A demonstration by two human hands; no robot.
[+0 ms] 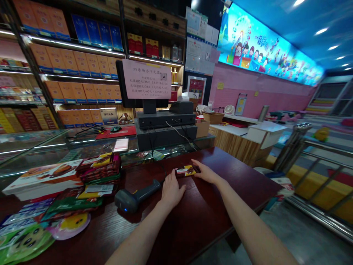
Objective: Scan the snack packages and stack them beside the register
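A small packaged snack bar (188,170) in a dark, yellow and white wrapper lies on the dark red table between my hands. My right hand (206,173) has its thumb and fingers around the bar's right end. Flat on the table, my left hand (171,189) rests with its fingertips against or right beside the bar's left end, its thumb spread away. Just left of that hand lies a grey barcode scanner (138,197) with a small blue light on.
Piled at the left are snack packets (102,171), a white box (45,178) and a green pouch (26,241). Behind the table (204,213) stand a glass counter and a monitor with a pink sign (146,79). A metal railing (325,184) is at right.
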